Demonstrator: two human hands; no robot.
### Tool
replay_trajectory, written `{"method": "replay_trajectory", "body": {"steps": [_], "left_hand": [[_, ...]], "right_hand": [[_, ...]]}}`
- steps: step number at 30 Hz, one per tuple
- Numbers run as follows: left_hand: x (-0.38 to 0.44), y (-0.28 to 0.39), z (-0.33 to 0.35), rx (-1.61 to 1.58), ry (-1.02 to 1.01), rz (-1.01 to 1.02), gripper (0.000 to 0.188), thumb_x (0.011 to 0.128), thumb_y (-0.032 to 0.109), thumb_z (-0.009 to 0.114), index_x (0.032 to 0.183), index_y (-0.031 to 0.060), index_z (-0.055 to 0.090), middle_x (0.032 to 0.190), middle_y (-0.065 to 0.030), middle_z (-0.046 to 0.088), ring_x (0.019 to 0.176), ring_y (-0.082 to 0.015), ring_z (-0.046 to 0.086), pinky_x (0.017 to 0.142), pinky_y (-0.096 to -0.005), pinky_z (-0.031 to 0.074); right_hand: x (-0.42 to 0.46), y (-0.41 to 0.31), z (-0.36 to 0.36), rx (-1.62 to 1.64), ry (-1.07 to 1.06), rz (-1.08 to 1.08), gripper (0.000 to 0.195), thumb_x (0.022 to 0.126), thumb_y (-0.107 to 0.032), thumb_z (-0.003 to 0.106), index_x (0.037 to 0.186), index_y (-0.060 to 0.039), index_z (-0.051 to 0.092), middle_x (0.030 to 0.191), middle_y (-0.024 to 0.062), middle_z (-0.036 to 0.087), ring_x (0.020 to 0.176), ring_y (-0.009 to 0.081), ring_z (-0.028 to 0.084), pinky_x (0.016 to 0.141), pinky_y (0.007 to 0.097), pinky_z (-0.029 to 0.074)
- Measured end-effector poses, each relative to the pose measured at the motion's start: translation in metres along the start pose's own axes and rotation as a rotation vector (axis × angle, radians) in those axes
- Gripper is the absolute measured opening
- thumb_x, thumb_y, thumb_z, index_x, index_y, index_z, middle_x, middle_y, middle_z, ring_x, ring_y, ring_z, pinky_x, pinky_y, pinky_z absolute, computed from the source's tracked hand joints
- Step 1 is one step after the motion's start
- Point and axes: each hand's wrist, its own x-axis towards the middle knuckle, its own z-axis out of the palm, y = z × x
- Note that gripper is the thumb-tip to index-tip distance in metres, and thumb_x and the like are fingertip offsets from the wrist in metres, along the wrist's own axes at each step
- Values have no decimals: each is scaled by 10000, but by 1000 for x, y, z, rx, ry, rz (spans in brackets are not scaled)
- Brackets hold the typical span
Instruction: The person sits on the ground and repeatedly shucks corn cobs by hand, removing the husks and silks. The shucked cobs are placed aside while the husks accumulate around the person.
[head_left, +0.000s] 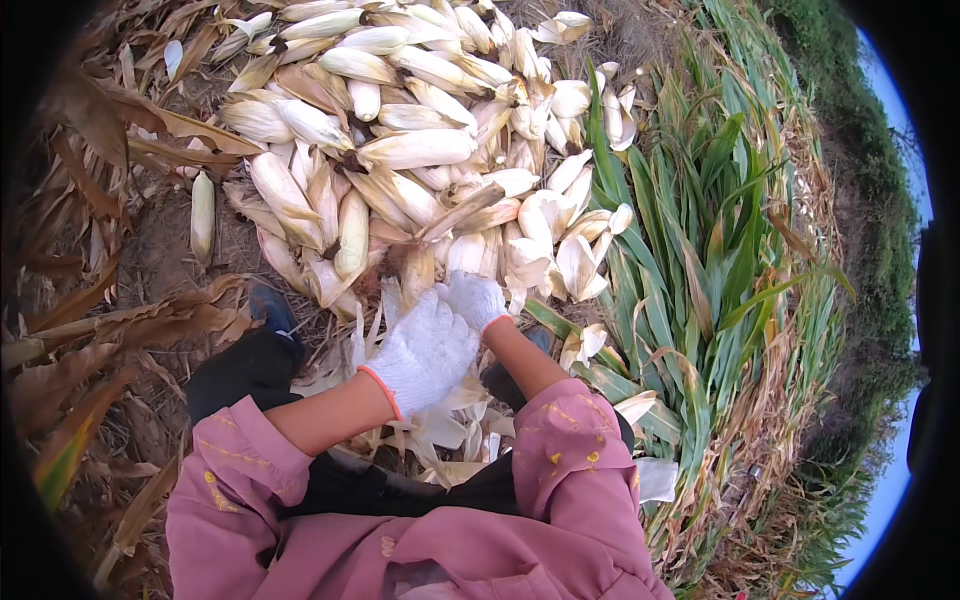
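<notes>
My left hand (429, 354), in a white knitted glove with an orange cuff, is closed around the lower end of a yellowish-brown ear of corn in its husk (417, 274). The ear's reddish-brown silk (391, 259) shows at its far end. My right hand (477, 300), gloved the same way, meets the left at the fingertips. Its fingers are curled, and whatever lies between them is hidden. Just beyond both hands rises a heap of corn ears in pale husks (420, 150). Loose husk leaves (442, 431) lie below my hands, between my legs.
One ear (202, 217) lies apart on the soil at left. Dry brown corn leaves (97, 315) spread along the left side. Green corn stalks (667, 277) lie flattened at right, with bushes (862, 217) beyond. My dark shoes (274, 311) flank the work area.
</notes>
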Motion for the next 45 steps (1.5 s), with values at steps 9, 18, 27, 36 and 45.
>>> {"method": "replay_trajectory", "body": {"steps": [9,18,27,36,45], "left_hand": [[13,-44,-41,-1111,540,-688,614,921,426,481,1331,-26,420,1302,-193,497,1233,-305,457,1045,-367,338],[15,-39,-51,-2213,499,-348,445,926,290,548,1269,12,490,1160,-83,595,1007,-163,594,893,-296,483],[29,-44,-39,-2112,600,-359,401,927,262,528,1231,1,515,1154,-76,588,1034,-144,569,921,-285,450],[27,-60,-53,-2022,882,-495,380,908,245,573,1199,1,545,1085,-64,593,961,-149,574,860,-287,468],[11,-100,-92,-2177,1282,-465,351,911,332,575,1171,97,559,1082,-54,598,945,-175,588,838,-328,498]], "right_hand": [[-102,-9,-98,-143,501,-233,256,748,-203,592,954,-52,604,931,129,588,842,278,575,678,379,469],[-133,-57,-134,544,1135,-11,333,791,-102,609,1124,-82,600,996,146,621,953,321,590,793,405,473],[-99,-31,-123,1798,654,-65,494,908,-211,591,1324,16,453,1316,138,491,1223,217,443,1028,312,349],[-113,-28,-130,1036,793,-5,267,819,-128,660,1062,-31,608,954,100,644,853,223,626,745,351,496],[-120,-27,-54,-89,-146,-183,214,791,-168,574,982,-133,662,932,151,655,854,322,644,734,443,511]]}}
